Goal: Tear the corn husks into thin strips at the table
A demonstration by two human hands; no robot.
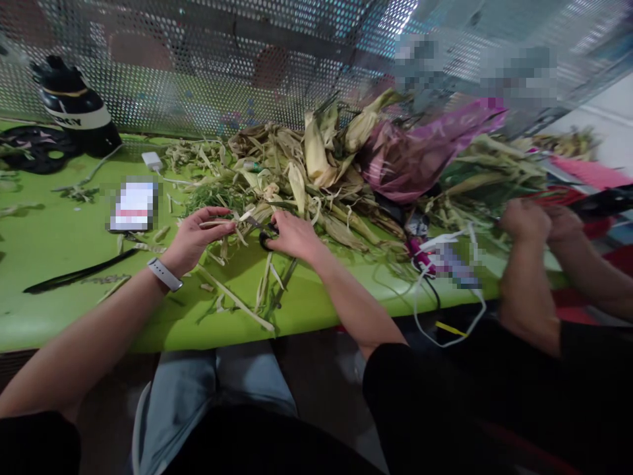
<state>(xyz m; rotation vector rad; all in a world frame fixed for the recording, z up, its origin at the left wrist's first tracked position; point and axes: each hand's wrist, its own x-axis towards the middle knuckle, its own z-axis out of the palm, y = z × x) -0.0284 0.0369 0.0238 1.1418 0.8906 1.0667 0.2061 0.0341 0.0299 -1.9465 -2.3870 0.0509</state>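
Observation:
My left hand [195, 237], with a white watch on its wrist, pinches a pale strip of corn husk [217, 224] over the green table [59, 244]. My right hand [291, 236] is closed on black-handled scissors [262, 232], whose blades point left toward that strip. Trimmed husk strips [237, 300] lie on the table below both hands. A big heap of dry corn husks [316, 171] rises just behind them.
At the right, another person's two hands [537, 221] work in the husks. A pink plastic bag [420, 152] lies on the heap. A phone [132, 206], a white charger [151, 160], a black strap [79, 274] and white cables [445, 290] lie about. A perforated metal screen [198, 59] backs the table.

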